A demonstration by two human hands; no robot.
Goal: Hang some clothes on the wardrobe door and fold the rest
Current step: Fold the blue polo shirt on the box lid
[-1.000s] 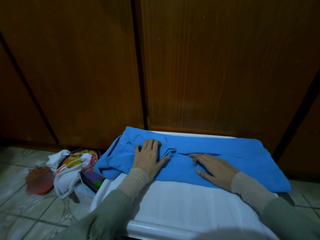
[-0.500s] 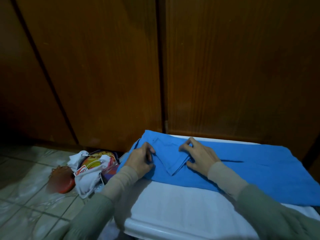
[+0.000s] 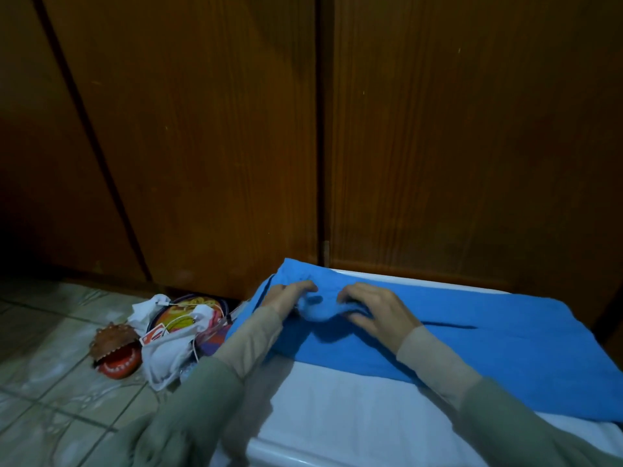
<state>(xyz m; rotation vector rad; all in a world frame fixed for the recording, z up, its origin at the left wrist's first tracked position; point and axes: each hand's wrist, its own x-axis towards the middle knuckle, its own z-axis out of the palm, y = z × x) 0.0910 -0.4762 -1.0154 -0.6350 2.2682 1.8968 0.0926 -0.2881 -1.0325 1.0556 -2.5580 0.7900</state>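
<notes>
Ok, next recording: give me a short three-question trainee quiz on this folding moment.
1. True or false: the blue garment hangs on the wardrobe door.
2. What do the left hand and right hand both grip?
3. Where is the red toy? A on the white surface; B on the tiled floor.
Key: 1 false; 2 a bunched part of the blue garment; 3 B.

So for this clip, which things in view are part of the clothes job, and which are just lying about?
Part of the job:
blue garment, both hands gripping a bunched bit of it
left hand
right hand
white surface under it
wardrobe doors

Just lying about, on the floor tiles:
toothed toy
white bag
colourful tin
</notes>
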